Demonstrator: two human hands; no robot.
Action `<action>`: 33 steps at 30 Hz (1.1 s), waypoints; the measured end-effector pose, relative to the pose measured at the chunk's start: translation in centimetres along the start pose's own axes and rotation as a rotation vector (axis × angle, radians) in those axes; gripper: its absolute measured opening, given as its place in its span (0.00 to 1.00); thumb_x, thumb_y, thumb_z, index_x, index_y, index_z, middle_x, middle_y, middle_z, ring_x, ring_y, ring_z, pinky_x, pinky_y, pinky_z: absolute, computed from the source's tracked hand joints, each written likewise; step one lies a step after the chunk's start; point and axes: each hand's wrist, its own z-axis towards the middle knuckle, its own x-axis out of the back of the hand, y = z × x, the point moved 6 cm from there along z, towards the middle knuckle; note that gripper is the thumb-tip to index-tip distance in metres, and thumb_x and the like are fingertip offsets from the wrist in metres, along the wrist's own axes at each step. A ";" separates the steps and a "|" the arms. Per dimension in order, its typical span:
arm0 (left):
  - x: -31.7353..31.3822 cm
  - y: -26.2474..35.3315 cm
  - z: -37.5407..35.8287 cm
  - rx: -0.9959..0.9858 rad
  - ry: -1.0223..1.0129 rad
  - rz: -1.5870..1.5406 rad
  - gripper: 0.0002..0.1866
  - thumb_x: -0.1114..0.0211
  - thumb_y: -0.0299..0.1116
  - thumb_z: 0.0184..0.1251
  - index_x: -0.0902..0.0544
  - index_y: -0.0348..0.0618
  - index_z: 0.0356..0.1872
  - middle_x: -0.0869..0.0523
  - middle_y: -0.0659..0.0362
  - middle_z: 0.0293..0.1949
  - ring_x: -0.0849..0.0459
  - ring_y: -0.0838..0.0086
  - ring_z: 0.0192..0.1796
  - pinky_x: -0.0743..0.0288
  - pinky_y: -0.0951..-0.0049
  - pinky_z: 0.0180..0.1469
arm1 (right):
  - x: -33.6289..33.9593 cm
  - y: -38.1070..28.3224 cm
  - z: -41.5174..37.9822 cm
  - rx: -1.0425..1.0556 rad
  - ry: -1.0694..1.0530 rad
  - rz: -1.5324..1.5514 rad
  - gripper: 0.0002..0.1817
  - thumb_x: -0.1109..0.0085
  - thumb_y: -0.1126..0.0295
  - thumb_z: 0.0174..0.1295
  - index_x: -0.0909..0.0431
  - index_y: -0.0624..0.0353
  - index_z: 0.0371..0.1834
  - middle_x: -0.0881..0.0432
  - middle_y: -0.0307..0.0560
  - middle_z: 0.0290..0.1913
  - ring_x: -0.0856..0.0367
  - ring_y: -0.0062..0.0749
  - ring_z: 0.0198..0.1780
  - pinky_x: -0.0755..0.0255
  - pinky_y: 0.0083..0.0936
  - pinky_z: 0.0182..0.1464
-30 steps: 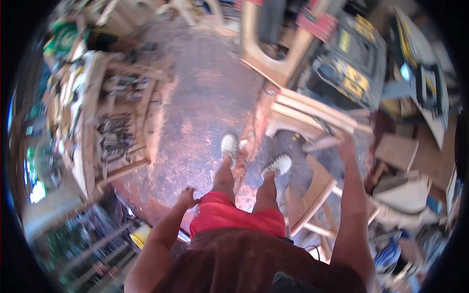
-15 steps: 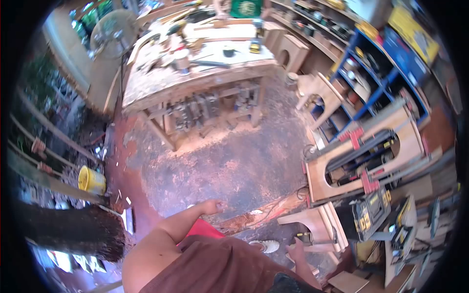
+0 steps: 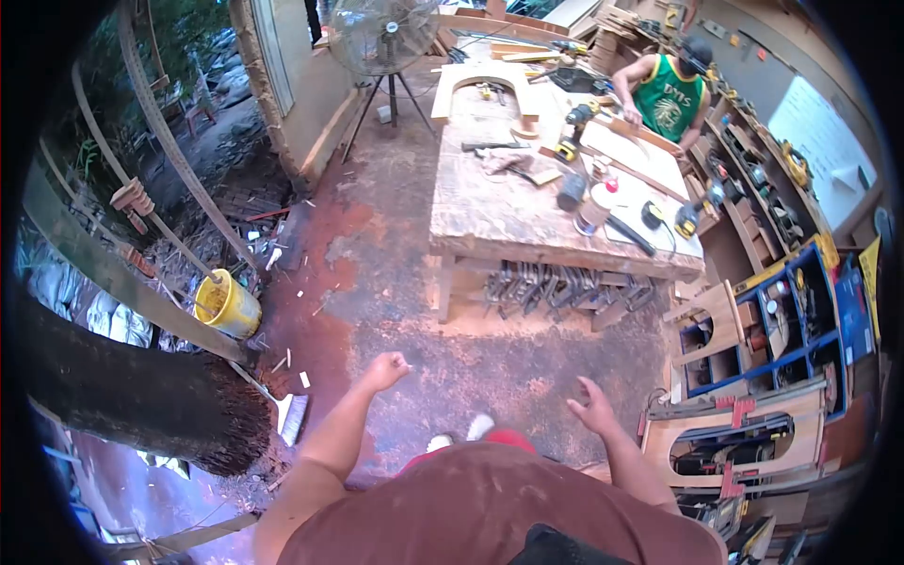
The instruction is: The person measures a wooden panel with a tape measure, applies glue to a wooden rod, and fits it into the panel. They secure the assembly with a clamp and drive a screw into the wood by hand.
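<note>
Neither grip held anything. The left hand was curled into a loose fist, and the right hand hung open with its fingers spread; both were in the air above the floor, touching nothing. Beneath and between them lay worn concrete, stained rust-red and dusted with pale sawdust, with a scatter of wood chips off to the left of the fist.

Ahead of both hands, well apart from them, stood the bench, a heavy slab of raw, scuffed timber on stout legs. A row of metal clamps hung under its near edge. On its top lay a yellow cordless drill, a second drill at the right edge, a cylindrical can, and an arched wooden frame at the far end. A person in a green vest leaned over the far right corner.

Left of the fist sat a round yellow bucket, with a brush lying nearer. Beyond the bench stood a wire-caged fan on a tripod. Right of the open hand, curved plywood pieces leaned against blue shelving crammed with small items.
</note>
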 end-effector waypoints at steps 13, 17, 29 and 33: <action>12.5 -18.9 0.4 -0.035 -0.271 0.306 0.14 0.33 0.44 0.58 0.15 0.43 0.34 0.14 0.47 0.37 0.15 0.49 0.42 0.21 0.52 0.44 | -8.0 -29.1 36.2 0.390 -0.237 0.371 0.24 0.33 0.65 0.62 0.24 0.60 0.60 0.17 0.54 0.53 0.17 0.41 0.54 0.25 0.34 0.57; 19.4 -27.6 -2.9 0.322 -0.122 0.382 0.10 0.36 0.40 0.61 0.15 0.44 0.32 0.12 0.53 0.31 0.12 0.60 0.35 0.18 0.56 0.37 | -9.5 -35.4 46.6 0.554 -0.133 0.045 0.24 0.34 0.66 0.61 0.25 0.61 0.60 0.20 0.56 0.57 0.21 0.48 0.59 0.27 0.38 0.62; 52.1 -38.3 38.2 0.288 -0.060 0.026 0.13 0.39 0.39 0.65 0.15 0.39 0.33 0.12 0.48 0.37 0.13 0.54 0.42 0.20 0.61 0.47 | -12.6 -38.1 55.5 0.240 0.360 -0.249 0.27 0.32 0.69 0.55 0.27 0.60 0.59 0.29 0.58 0.66 0.31 0.56 0.68 0.35 0.43 0.70; 62.9 -29.4 55.7 0.102 0.033 0.197 0.13 0.34 0.40 0.64 0.15 0.40 0.37 0.12 0.50 0.38 0.13 0.61 0.44 0.22 0.64 0.49 | -13.2 -38.7 55.1 0.136 0.346 -0.290 0.27 0.33 0.70 0.54 0.27 0.60 0.60 0.30 0.58 0.68 0.33 0.56 0.70 0.35 0.43 0.70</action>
